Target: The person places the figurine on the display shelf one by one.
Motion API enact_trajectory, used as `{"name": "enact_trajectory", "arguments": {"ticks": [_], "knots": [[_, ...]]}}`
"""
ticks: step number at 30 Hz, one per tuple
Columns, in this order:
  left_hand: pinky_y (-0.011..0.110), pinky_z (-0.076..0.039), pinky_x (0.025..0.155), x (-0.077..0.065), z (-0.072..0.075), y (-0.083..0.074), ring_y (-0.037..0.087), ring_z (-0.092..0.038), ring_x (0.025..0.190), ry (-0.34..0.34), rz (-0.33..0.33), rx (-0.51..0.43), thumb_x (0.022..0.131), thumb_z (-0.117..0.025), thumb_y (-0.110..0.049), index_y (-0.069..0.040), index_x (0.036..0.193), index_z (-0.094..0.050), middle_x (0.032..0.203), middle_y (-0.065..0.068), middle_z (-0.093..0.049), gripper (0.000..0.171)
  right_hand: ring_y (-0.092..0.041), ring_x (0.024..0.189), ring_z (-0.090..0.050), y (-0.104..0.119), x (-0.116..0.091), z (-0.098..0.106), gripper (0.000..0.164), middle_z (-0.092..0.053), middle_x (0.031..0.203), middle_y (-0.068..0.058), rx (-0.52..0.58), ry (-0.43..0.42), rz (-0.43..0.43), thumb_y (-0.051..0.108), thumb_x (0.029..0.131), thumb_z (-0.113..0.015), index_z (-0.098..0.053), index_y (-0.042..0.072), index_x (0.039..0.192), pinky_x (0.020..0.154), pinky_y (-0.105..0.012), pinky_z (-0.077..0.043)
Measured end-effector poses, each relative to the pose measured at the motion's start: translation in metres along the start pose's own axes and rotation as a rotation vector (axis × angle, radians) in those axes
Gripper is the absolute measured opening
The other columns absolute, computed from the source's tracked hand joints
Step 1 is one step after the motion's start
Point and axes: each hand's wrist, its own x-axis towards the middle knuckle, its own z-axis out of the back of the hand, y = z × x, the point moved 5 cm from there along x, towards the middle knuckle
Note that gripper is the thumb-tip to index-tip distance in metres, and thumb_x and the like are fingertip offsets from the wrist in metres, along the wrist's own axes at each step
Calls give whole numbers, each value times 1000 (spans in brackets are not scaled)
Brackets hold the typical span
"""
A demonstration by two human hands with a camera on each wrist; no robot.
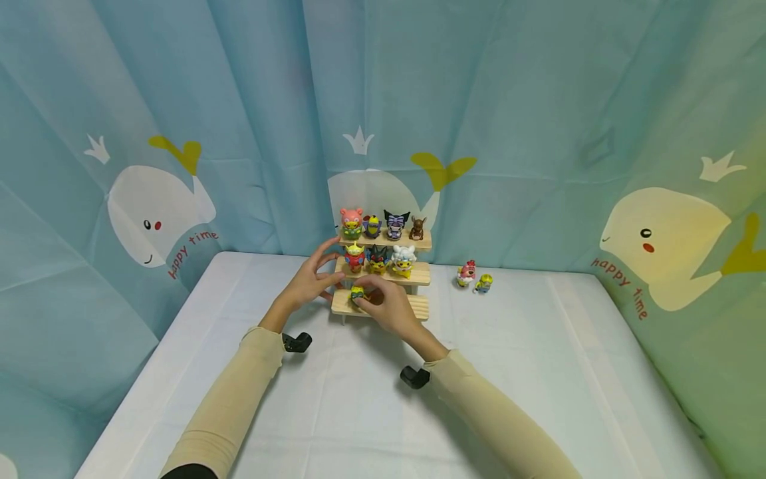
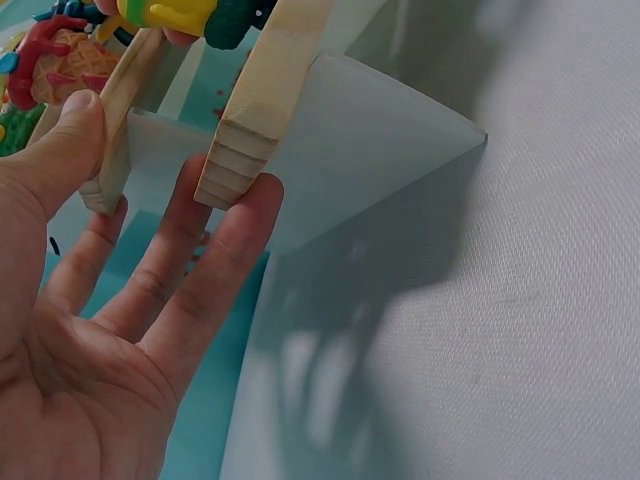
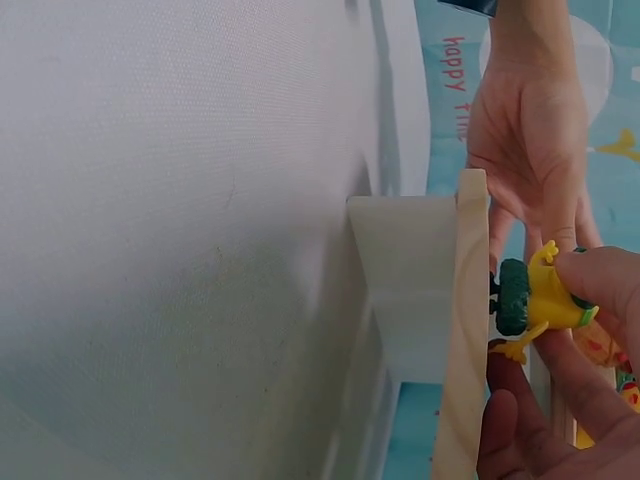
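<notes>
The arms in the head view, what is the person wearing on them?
Both arms wear long, close-fitting beige sleeves; the left sleeve shows a dark cuff edge near the bottom of the frame. A small black wrist-mounted device sits at each wrist: one on the left, one on the right. The left hand and right hand are bare, with no rings or gloves visible.

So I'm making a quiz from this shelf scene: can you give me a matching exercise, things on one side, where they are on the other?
Things:
1. pink figure
2. white-haired figure
3. yellow and green figure
4. small yellow figure

Places:
a. on the white table, right of the stand
b. top wooden step, left end
c. pinched by the right hand at the bottom step
d. middle step, right end

Pairs: 1-b, 2-d, 3-c, 4-a
</notes>
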Motion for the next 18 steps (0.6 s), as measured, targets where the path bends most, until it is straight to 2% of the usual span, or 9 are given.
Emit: {"name": "enact_trajectory", "arguments": {"ticks": [7,18], "knots": [[62,-60,66,0,0,0,45,-69,106,0,3,3,102,-68,-19,-46,161,-24,165,20,-27,79,-32,99,-72,1,-1,0,33,-72,118,-13,4,14,2,5,93,-77,-69,3,124,85,-41,-61],[74,-54,70,0,0,0,51,-65,111,12,5,-18,102,-66,-16,-42,164,-19,167,21,-22,82,-32,101,-71,2,-1,1,33,-72,121,-13,1,34,2,4,93,-77,-70,4,125,87,-41,-61]]}}
